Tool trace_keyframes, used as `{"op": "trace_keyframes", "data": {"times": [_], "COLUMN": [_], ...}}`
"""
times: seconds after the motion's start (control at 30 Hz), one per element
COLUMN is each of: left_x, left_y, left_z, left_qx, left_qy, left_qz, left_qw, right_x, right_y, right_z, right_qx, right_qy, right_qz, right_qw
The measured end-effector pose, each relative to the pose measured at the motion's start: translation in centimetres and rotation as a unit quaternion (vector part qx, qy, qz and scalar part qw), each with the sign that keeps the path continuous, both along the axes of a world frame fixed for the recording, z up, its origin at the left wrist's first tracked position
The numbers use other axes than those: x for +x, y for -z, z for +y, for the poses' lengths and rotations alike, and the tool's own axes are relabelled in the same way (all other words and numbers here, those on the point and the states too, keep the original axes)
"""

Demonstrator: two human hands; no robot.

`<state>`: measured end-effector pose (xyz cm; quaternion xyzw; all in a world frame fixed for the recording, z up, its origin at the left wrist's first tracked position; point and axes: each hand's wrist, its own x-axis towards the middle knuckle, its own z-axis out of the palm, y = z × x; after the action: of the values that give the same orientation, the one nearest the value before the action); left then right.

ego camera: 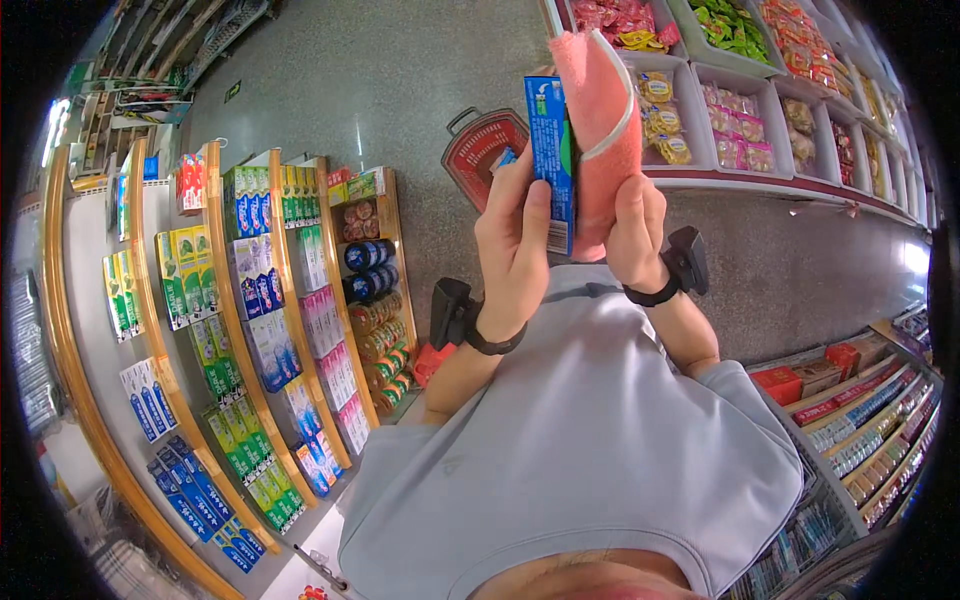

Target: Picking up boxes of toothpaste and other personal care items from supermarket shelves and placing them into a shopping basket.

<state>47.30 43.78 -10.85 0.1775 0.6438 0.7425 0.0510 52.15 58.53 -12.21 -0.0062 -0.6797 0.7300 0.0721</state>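
In front of my chest, my left hand holds a blue carton upright, with its thumb across the printed side. The carton has small print, a green patch and a barcode at its lower end. My right hand grips the lower part of a folded pink towel with pale edging. Towel and carton stand side by side, close together; whether they touch is hard to tell. Behind my left hand, a red plastic shopping basket with a dark handle stands on the floor. A small blue and white item shows near it, partly hidden by my fingers.
To the left, a shelf unit with wooden edges carries rows of toothpaste boxes and several jars. Trays of wrapped snacks line the display at upper right. Packaged goods fill another rack at lower right. Speckled floor lies between.
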Motion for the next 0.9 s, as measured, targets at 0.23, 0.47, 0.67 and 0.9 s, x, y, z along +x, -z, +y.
{"op": "trace_keyframes", "data": {"times": [0.23,0.47,0.67,0.9], "left_x": [-0.1,0.1,0.4,-0.3], "left_y": [0.3,1.5,0.8,0.3], "left_z": [-1.7,-2.2,-0.4,-1.7], "left_qx": [0.086,-0.036,-0.12,-0.086], "left_qy": [-0.052,-0.037,-0.075,-0.089], "left_qz": [-0.083,0.016,0.071,-0.021], "left_qw": [0.991,0.999,0.987,0.992], "right_x": [0.2,-0.3,-1.5,0.0], "right_y": [1.4,1.6,-1.4,0.3], "right_z": [-3.1,-2.7,-1.5,-2.4], "right_qx": [0.151,0.212,0.07,0.067], "right_qy": [-0.112,-0.054,0.046,-0.049], "right_qz": [0.268,0.311,0.163,0.152], "right_qw": [0.945,0.925,0.983,0.985]}}
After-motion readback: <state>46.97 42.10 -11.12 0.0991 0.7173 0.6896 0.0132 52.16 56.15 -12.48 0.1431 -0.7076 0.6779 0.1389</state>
